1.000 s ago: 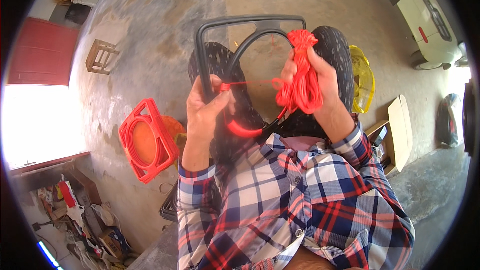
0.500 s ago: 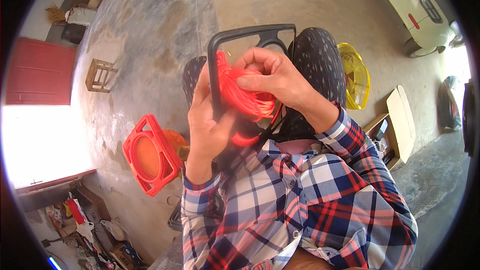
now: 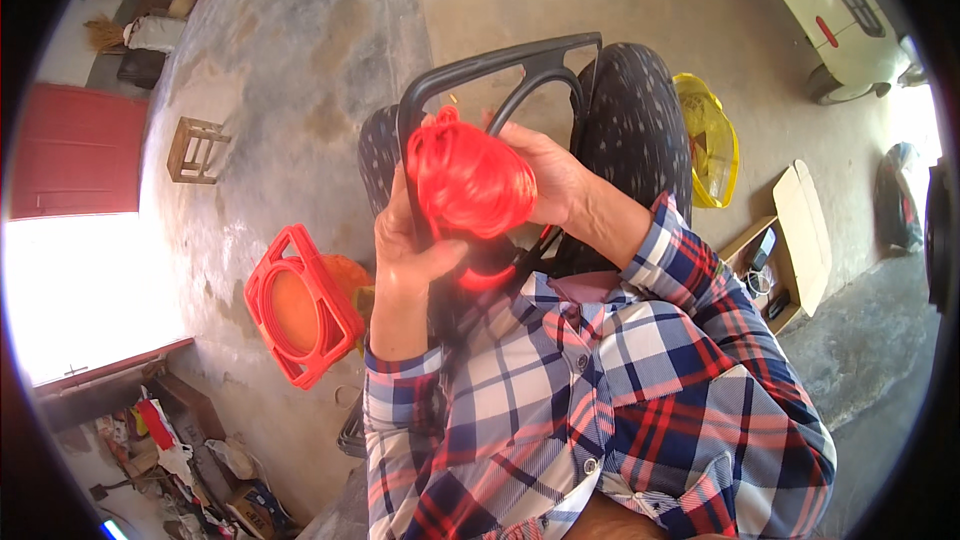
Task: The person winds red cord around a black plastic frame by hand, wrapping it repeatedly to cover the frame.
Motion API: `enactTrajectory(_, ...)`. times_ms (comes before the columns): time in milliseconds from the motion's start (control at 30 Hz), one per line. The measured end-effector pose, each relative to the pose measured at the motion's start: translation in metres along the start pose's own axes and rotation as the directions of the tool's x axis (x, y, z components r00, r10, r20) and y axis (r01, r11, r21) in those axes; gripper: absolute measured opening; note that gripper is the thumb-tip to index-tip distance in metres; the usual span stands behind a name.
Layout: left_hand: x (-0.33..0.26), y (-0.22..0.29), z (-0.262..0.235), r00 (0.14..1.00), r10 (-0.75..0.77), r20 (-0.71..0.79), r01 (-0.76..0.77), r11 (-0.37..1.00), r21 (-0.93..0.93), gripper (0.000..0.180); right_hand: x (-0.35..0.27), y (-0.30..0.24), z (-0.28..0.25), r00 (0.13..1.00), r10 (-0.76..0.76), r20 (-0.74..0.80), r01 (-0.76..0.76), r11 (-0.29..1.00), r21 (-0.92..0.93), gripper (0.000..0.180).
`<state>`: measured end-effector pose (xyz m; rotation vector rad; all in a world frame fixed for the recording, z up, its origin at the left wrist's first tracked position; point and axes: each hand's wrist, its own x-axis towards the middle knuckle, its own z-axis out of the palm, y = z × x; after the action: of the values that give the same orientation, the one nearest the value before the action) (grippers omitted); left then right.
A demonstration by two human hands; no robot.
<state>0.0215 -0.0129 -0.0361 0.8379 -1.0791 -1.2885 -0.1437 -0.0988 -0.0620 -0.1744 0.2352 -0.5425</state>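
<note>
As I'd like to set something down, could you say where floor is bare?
Floor lies bare between the wooden stool and the left knee, and between the black frame and the car. It is crowded around the red cord and the lower-left clutter.

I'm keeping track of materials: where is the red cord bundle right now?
In the head view, the red cord bundle is just above the centre, between the left hand and the right hand, below the black frame's top bar.

- Garage-type space
- Stained concrete floor (image 3: 285, 50)
- Pale vehicle (image 3: 835, 15) parked at right
- Red door panel (image 3: 75, 150) next to bright opening (image 3: 85, 280), left
- Straw broom (image 3: 104, 35), piled clutter (image 3: 175, 455) along left edge
</note>
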Motion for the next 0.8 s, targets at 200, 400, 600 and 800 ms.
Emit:
enactTrajectory(200,0.010,0.007,0.014,0.990,0.106,0.090,-0.117,0.984,0.134,0.064,0.013,-0.014,0.003,0.992,0.055,0.115,-0.073,0.985,0.153,0.031)
enactTrajectory(400,0.004,0.017,0.011,0.998,0.062,-0.008,-0.057,0.955,0.290,0.031,0.013,-0.012,-0.006,0.943,-0.240,-0.231,0.248,0.969,0.008,0.025)
enactTrajectory(600,-0.005,0.008,-0.005,0.980,0.007,-0.201,0.072,0.921,0.384,0.021,-0.019,-0.013,-0.035,0.926,-0.378,-0.026,0.378,0.919,0.114,0.040)
enactTrajectory(800,0.004,0.008,-0.007,0.984,-0.072,-0.164,0.098,0.983,0.156,0.035,-0.033,-0.015,0.001,0.887,-0.264,0.379,0.310,0.949,-0.065,0.046)
